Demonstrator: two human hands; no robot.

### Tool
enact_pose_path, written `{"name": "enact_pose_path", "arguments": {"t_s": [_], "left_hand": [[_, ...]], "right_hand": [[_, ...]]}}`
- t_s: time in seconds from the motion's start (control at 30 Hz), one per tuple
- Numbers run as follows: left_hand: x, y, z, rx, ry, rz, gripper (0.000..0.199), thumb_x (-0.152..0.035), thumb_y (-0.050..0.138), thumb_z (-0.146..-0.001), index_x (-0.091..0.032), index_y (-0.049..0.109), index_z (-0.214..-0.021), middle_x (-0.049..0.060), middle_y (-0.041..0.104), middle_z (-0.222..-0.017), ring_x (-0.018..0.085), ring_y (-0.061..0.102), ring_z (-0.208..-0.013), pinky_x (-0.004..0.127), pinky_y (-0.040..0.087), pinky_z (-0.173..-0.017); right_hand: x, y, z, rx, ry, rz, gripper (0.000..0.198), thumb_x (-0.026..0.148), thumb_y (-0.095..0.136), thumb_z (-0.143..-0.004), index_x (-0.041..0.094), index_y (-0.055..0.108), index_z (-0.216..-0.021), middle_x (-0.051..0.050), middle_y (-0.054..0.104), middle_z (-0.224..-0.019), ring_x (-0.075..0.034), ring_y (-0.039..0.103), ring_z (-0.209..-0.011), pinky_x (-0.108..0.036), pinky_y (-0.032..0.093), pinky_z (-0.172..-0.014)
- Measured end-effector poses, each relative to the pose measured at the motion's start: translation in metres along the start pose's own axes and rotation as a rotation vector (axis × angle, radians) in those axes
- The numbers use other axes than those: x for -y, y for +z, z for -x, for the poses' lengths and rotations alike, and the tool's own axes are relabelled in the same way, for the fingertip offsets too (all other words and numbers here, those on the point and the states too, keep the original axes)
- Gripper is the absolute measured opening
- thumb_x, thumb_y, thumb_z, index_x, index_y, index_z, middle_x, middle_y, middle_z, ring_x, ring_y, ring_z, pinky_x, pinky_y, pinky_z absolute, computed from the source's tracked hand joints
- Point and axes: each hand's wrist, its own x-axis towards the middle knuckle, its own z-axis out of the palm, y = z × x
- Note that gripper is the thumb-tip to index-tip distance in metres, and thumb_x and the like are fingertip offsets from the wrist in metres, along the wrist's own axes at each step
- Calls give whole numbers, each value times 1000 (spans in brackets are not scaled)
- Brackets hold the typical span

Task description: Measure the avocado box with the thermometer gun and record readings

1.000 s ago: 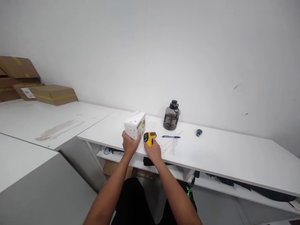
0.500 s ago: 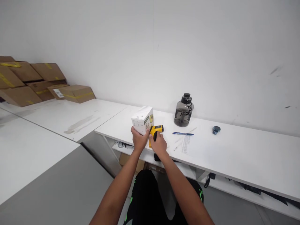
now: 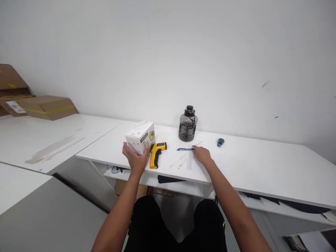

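Note:
My left hand (image 3: pixel 136 159) is closed round the lower front of a white box (image 3: pixel 136 141) with green lettering and an avocado picture; the box is tilted. Close to the right of that box, a yellow and black infrared thermometer gun (image 3: pixel 154 155) rests on the white table with its grip toward me. My right hand (image 3: pixel 201 153) pinches the right end of a blue pen (image 3: pixel 183 149), which points left along the tabletop. Part of the pen is hidden by the fingers. A printed paper slip (image 3: pixel 189 161) lies just below the pen.
Behind the pen a dark, see-through water bottle (image 3: pixel 187 127) stands near the wall. A small dark blue object, watch-like (image 3: pixel 220 142), lies to its right. Cardboard boxes (image 3: pixel 48 106) are at the far left. Under the white tabletop (image 3: pixel 262 164) runs a shelf (image 3: pixel 187 187) with dark items.
My right hand has let go of the thermometer gun and moved right to the pen. My left hand still holds the box. The view has turned to the right.

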Motion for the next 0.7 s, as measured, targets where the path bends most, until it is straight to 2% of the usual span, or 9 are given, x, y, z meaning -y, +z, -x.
{"name": "enact_pose_path", "arguments": {"t_s": [0.1,0.23,0.3,0.4,0.47,0.57,0.7], "left_hand": [[4,1,-2,8,70,-63,109,-41,76,-69,-11,11,-151,26,18,-151,36,15,-146,53,16,-119],[8,1,-3,31,118,-87,107,-43,75,-70,-13,13,-152,26,15,-154,37,12,-147,55,12,-118],[8,-1,-3,46,63,-52,109,-43,76,-69,-15,12,-153,24,15,-155,36,12,-147,53,12,-119],[6,-4,-6,100,-94,47,116,-43,78,-67,-17,6,-154,22,14,-157,33,12,-148,50,14,-120],[5,-3,-7,138,-167,153,121,-40,79,-66,-17,0,-154,22,13,-159,31,16,-148,46,18,-120],[5,-1,-8,149,-217,259,122,-37,80,-65,-17,-1,-154,22,15,-159,28,24,-146,42,26,-118],[6,0,-6,121,-214,217,119,-38,81,-65,-19,4,-154,19,14,-160,28,20,-148,41,23,-119]], "right_hand": [[3,10,-5,-25,-61,12,27,19,43,-96,15,64,-112,-17,72,-100,-28,67,-94,-34,42,-76],[-3,11,-2,-106,-38,-70,30,22,38,-99,15,62,-114,-16,72,-102,-26,67,-94,-34,44,-76],[-11,9,3,-143,-20,-369,32,28,38,-98,17,61,-117,-12,73,-100,-23,68,-88,-32,46,-72],[-21,10,14,-177,-49,-1019,43,39,56,-86,19,56,-124,-10,71,-108,-20,69,-85,-29,48,-65],[-24,14,21,-233,-81,-1230,51,40,68,-76,17,57,-120,-10,71,-104,-20,67,-84,-29,48,-66],[-21,25,32,-355,-74,-1258,37,40,69,-74,18,58,-102,-2,67,-77,-17,63,-71,-30,46,-67],[-16,34,40,-404,-55,-1114,25,42,62,-81,23,49,-90,7,54,-64,-13,51,-57,-27,40,-60]]}}
